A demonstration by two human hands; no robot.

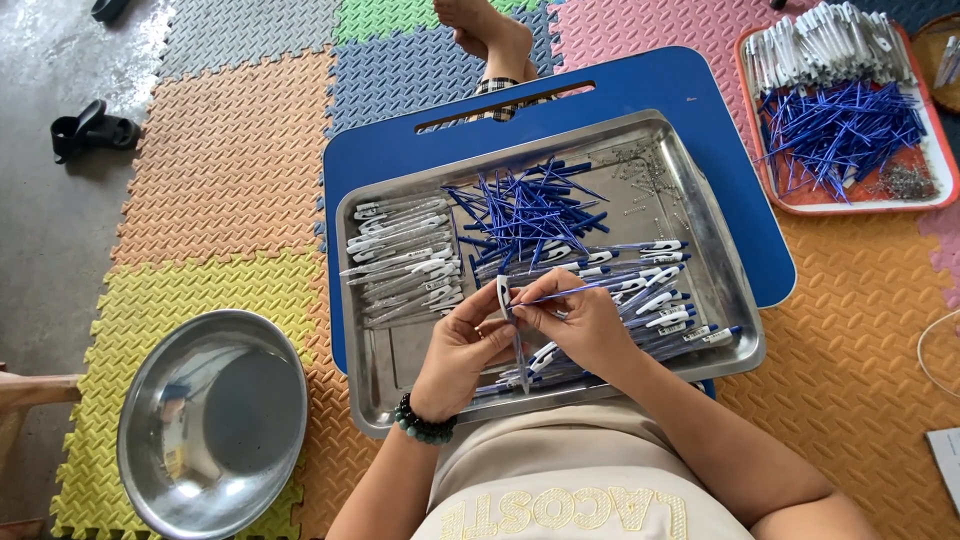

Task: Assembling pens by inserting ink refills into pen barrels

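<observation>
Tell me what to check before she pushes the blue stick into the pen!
1. Left hand holds the pen barrel: ok.
2. Right hand pinches the blue refill: ok.
3. Refill tip lined up with the barrel's opening: cannot tell, fingers hide it.
4. More blue refills heaped in the metal tray: ok.
5. Empty barrels lying at the tray's left side: ok.
6. Round steel bowl on the mat beside her left arm: ok.

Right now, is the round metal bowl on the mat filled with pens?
No, the round metal bowl holds no pens; the pens lie in the steel tray beside it.
</observation>
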